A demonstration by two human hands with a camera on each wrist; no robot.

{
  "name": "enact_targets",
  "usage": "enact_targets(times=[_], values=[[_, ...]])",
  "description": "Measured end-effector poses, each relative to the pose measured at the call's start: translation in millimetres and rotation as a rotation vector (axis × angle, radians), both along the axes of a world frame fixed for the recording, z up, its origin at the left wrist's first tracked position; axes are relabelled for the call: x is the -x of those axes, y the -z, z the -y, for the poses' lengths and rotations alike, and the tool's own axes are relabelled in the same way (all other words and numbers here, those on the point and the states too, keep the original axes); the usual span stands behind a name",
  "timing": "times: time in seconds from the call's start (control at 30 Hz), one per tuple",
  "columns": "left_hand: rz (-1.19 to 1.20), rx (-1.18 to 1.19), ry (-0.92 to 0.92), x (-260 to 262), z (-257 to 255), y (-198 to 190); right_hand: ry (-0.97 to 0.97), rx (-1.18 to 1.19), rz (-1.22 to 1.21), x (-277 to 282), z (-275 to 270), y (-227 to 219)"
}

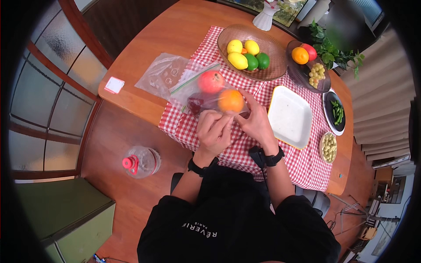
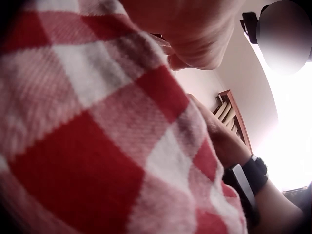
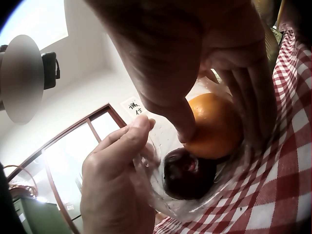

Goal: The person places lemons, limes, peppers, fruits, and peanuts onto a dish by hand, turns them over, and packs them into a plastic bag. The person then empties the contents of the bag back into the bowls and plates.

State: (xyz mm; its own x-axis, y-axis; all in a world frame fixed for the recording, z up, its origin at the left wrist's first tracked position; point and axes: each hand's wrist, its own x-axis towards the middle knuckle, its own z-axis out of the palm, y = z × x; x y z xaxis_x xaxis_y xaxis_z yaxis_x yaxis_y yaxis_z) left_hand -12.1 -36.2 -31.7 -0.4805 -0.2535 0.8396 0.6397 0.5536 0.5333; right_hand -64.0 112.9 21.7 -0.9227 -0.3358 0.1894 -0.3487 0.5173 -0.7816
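A clear zip bag [image 1: 177, 91] lies on the checked cloth, holding a red fruit [image 1: 211, 81], a dark red fruit [image 1: 194, 105] and an orange [image 1: 230, 101]. The left hand [image 1: 214, 131] has curled fingers and pinches the bag's near edge; in the right wrist view the left hand [image 3: 117, 180] holds the plastic beside the dark fruit [image 3: 189, 174]. Thumb and fingers of the right hand [image 1: 258, 125] hold the orange [image 3: 214, 126] from both sides. The left wrist view shows mostly cloth [image 2: 78, 170] and part of the left hand [image 2: 190, 29], its fingertips hidden.
Another clear bag [image 1: 162, 74] lies left. Behind stand a bowl [image 1: 278, 72] of lemons and limes and a fruit bowl [image 1: 294, 72]. To the right are a white tray [image 1: 289, 116], a plate [image 1: 326, 105] of green peppers and a small bowl [image 1: 322, 151]. A bottle [image 1: 144, 162] stands on the floor.
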Motion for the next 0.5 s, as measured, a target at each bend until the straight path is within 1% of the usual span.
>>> enact_targets(times=[0.07,0.17,0.4,0.47,0.5], values=[[0.009,0.016,-0.01,-1,2,0,0.011,0.032,0.083,-1,0,-2],[0.001,0.042,-0.023,0,3,-1,0.014,0.037,0.117,-2,-2,-1],[0.02,0.084,-0.031,-1,2,0,0.031,-0.003,0.048,-9,-9,-6],[0.019,0.091,-0.029,0,1,1,0.121,-0.047,0.116,-14,-13,-13],[0.022,0.099,-0.022,0,1,2,0.125,-0.047,0.116,-17,-16,-12]])
